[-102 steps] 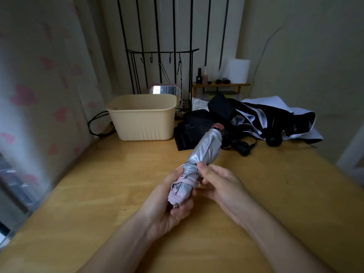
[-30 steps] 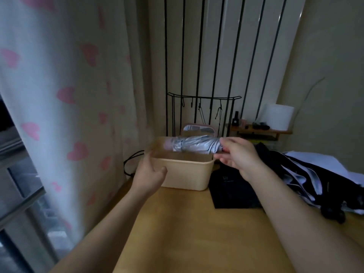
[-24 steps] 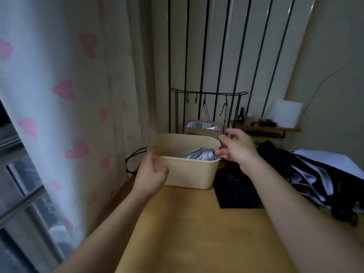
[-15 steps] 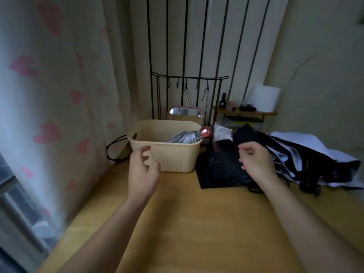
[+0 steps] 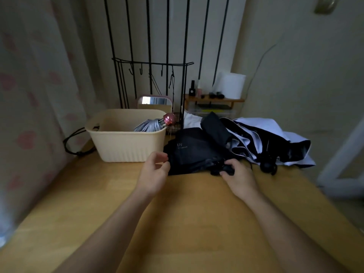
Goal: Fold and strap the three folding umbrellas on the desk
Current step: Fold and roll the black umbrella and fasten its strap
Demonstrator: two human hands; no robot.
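Half a second back both my hands were in the air, the right one over the dark cloth. Now they have dropped to the black umbrella on the desk. The silver umbrella lies strapped in the basket, beyond my left hand.

My right hand has its fingers curled round the black umbrella's handle, which sits at the near end, right under my fingertips. From there the loose canopy runs away from me and leftward, so I judge its long axis slants from my right hand toward the basket's corner.

My left hand holds nothing. Its thumb and fingers are apart and loosely bent, just beside the canopy's left edge; I cannot tell if they touch the cloth. It is the nearer hand for gathering the fabric.

The black-and-white umbrella lies unfolded, beyond and to the right of my right hand.
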